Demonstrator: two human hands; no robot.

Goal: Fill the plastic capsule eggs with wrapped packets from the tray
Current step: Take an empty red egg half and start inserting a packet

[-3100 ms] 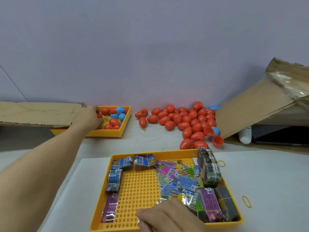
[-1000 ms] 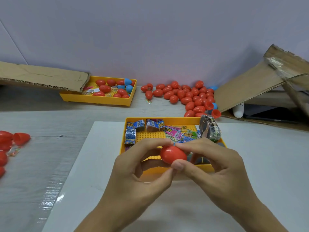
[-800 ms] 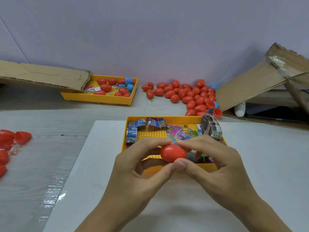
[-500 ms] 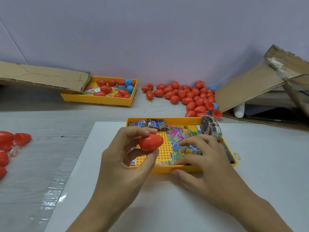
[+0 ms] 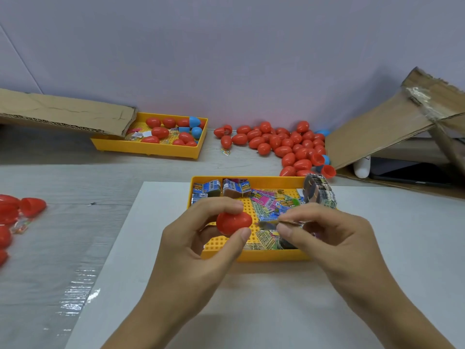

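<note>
Far left edge of the worktop [image 5: 63,187]: a few red eggs [image 5: 15,212], one open half among them. Far left, a cardboard flap [image 5: 65,113] overlaps a yellow tray [image 5: 151,148] w/ red and blue eggs in it. Centre near: left hand [image 5: 198,245] curled round a red egg [image 5: 233,222], thumb under, fingers over the top, held above the near tray [image 5: 264,255]. That tray sits on a white sheet [image 5: 251,298] and holds loose wrapped packets [image 5: 266,202] plus a banded stack at its far right corner. Right hand [image 5: 334,238] pinches one thin packet [image 5: 270,224] btwn thumb and forefinger, its tip just beside the egg. Far centre-right: a pile of red eggs [image 5: 281,144], some blue. Far right: a leaning cardboard box [image 5: 392,129].
</note>
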